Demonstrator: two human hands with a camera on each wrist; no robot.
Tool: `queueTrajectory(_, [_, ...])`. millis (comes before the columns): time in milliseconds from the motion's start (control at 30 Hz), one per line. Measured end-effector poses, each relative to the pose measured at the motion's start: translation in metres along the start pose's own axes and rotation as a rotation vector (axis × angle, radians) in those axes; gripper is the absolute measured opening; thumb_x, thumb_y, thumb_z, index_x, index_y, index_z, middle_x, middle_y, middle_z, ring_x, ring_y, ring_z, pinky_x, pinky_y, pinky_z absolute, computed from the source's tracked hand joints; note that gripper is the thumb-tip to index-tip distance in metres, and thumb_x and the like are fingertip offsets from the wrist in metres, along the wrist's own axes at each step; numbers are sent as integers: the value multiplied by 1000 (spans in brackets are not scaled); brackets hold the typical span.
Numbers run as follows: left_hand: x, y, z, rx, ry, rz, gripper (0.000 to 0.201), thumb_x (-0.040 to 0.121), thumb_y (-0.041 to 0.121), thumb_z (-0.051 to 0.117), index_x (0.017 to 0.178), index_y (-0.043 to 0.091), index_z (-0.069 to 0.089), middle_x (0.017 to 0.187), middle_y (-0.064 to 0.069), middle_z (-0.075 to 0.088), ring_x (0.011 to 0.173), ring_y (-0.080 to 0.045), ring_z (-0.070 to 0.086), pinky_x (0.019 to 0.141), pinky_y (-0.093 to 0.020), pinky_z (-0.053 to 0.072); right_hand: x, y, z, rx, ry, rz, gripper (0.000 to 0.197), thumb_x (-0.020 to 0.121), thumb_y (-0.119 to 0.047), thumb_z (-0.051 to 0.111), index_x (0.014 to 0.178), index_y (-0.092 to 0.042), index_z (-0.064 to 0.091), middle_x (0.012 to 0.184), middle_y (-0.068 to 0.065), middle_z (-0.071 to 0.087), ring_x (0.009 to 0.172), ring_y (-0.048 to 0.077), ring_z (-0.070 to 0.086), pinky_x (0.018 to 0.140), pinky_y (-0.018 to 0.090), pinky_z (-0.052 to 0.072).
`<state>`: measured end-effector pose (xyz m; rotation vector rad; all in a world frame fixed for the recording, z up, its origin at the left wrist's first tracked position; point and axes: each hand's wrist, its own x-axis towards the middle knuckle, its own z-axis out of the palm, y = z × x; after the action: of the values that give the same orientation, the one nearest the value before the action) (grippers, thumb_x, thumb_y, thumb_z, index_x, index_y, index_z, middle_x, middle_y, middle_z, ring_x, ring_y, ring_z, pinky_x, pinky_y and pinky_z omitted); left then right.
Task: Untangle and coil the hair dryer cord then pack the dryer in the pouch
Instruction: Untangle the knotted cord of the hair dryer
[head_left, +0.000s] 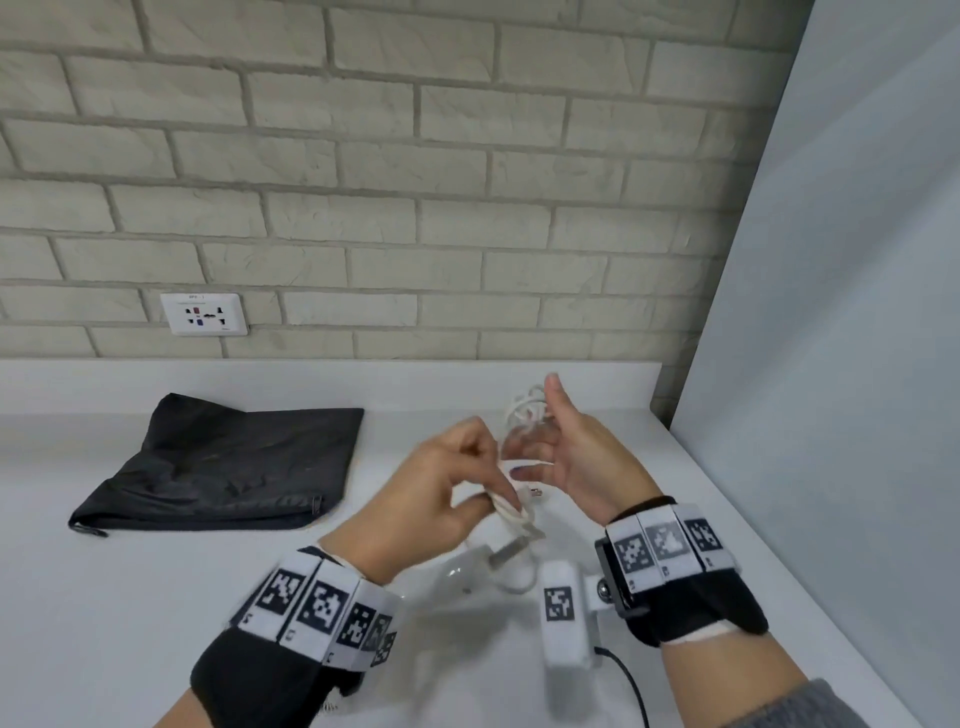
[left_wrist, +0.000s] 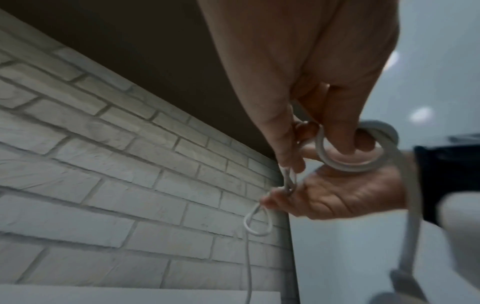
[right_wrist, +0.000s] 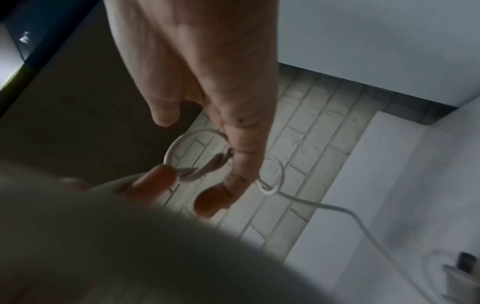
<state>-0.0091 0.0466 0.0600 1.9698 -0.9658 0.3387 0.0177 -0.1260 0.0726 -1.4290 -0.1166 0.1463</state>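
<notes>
The white hair dryer (head_left: 462, 571) lies on the white table (head_left: 130, 597), directly under my raised hands. My left hand (head_left: 436, 499) pinches its white cord (head_left: 511, 512), and a loop of the cord (left_wrist: 348, 164) circles one of the left hand's (left_wrist: 298, 82) fingers. My right hand (head_left: 576, 457) is spread with the thumb up, tangled cord loops hanging at its straight fingers. In the right wrist view the cord (right_wrist: 324, 206) passes behind the right hand's (right_wrist: 207, 72) index finger and trails down to the table. The black pouch (head_left: 223, 467) lies flat at the left, untouched.
A brick wall with a white socket plate (head_left: 203, 313) closes the back of the table. A pale panel (head_left: 831, 364) bounds the right side. The right wrist camera (head_left: 563, 618) and its black cable hang over the table's near part.
</notes>
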Motion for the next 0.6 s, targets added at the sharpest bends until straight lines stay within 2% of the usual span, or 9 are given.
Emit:
queueTrajectory(67, [-3,0,8,58,-107,1,17,75,8,64,85,15,76,78,17,42,79,0,52,78,-16,44,2,-6,1,-61,12,-48,41,87,-43,51,89,-2,58,80,13,63,67,18,62,61,27,53])
queueTrajectory(100, [-4,0,11,83,-178,-26,20,77,8,63,91,17,75,81,18,43,86,-2,55,84,-18,45,3,-6,1,-125,36,-73,33,87,-33,56,95,-1,58,83,13,62,66,16,61,59,26,52])
queueTrajectory(133, [-5,-1,13,114,-262,-68,24,80,8,62,97,19,73,84,19,46,93,-5,57,87,-19,45,3,-5,0,-184,49,-95,27,86,-22,60,104,-2,57,86,12,62,66,15,60,58,25,51])
queueTrajectory(200, [-5,-4,13,151,-379,-175,31,82,7,57,104,25,69,93,16,55,97,-8,58,87,-18,45,2,-1,-2,-279,27,-147,31,82,-3,59,112,-11,55,92,5,62,71,15,59,58,24,48])
queueTrajectory(267, [-1,-6,9,96,-270,-284,26,83,6,56,98,20,71,91,11,62,89,-12,64,80,-18,49,-2,2,-5,-333,-25,-206,34,82,8,52,103,-19,59,94,1,62,77,15,61,58,21,46])
queueTrajectory(367, [9,-10,1,137,176,-396,16,85,9,56,86,15,70,83,1,67,76,-19,67,71,-25,51,-7,5,-9,-357,-84,-220,35,87,9,45,88,-20,64,86,2,61,73,13,63,59,19,50])
queueTrajectory(433, [15,-11,-4,4,354,-513,18,90,15,50,82,11,65,78,-6,66,69,-20,67,66,-32,52,-11,10,-10,-407,-141,-208,33,88,8,46,88,-19,64,79,1,58,65,9,61,60,20,52])
queueTrajectory(533, [19,-9,-6,-377,330,-729,27,93,26,46,91,2,58,84,-12,61,69,-26,65,63,-35,53,-15,19,-5,-459,-210,-220,34,85,11,48,90,-19,65,77,-2,56,60,4,56,62,20,51])
queueTrajectory(600, [16,-13,0,-435,262,-785,35,86,33,59,99,0,56,86,-12,60,70,-25,64,65,-35,56,-16,25,-1,-512,-235,-257,37,84,11,49,89,-21,67,79,-4,55,68,6,55,64,22,51])
